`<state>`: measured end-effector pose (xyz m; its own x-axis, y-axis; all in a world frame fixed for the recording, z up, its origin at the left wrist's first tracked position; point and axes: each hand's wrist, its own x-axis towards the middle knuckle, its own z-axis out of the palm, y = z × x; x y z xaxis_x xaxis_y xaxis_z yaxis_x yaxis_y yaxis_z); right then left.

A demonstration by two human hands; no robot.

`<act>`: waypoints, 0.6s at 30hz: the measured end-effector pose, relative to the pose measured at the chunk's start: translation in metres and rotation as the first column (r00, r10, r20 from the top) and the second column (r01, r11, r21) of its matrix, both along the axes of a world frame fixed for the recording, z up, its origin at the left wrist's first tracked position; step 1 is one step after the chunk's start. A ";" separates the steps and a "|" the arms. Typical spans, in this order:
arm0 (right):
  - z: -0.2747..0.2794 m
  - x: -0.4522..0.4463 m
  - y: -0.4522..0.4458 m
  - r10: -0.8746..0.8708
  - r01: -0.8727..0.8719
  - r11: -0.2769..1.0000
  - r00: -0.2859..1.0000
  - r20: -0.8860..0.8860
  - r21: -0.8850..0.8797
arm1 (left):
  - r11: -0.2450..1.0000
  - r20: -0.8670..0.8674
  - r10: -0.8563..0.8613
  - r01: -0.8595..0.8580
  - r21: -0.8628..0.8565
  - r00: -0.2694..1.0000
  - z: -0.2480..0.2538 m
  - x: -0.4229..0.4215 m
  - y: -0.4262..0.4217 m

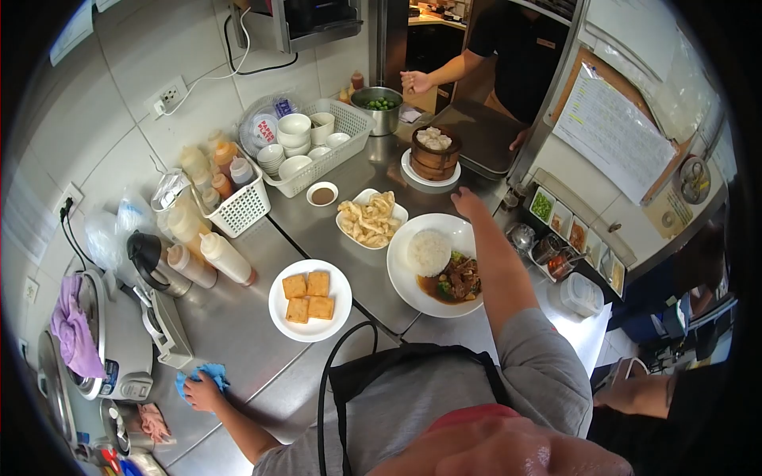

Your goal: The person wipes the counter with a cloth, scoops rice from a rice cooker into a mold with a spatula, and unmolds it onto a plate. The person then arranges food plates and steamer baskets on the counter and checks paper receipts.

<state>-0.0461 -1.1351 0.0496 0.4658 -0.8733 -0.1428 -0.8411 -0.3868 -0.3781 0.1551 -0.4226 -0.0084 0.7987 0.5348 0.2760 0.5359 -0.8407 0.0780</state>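
My left hand [205,393] is closed on a crumpled blue cloth [213,374], pressed to the steel counter at the left. My right hand [468,203] reaches across to the far side, its short visible fingers apart, just below a white plate [408,170] that carries a bamboo steamer [434,162] of white buns [434,139]. Whether the fingertips touch that plate I cannot tell. Under my right forearm lies a large plate [401,287] with rice [429,253] and meat in brown sauce [456,282]. Fried golden pieces [370,219] fill a dish left of it; several browned squares [308,297] sit on a round plate.
Sauce bottles [226,258] and a white basket of bowls [361,127] line the wall. A steel pot of greens [378,109] stands at the back, near a co-worker's outstretched hand [414,82]. Garnish trays [559,220] are at the right, a rice cooker [125,349] far left.
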 end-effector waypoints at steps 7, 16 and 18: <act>-0.038 -0.019 0.016 0.055 -0.057 0.989 0.998 0.022 0.133 | 1.000 -0.009 -0.004 0.004 -0.015 1.000 0.003 0.000 -0.002; -0.035 -0.021 0.017 0.066 -0.063 0.981 0.998 -0.016 0.182 | 1.000 -0.018 -0.006 0.006 -0.003 1.000 0.000 0.000 0.000; -0.034 -0.021 0.018 0.077 -0.072 0.980 0.997 -0.023 0.183 | 1.000 -0.021 -0.003 0.003 -0.008 1.000 0.003 -0.001 -0.002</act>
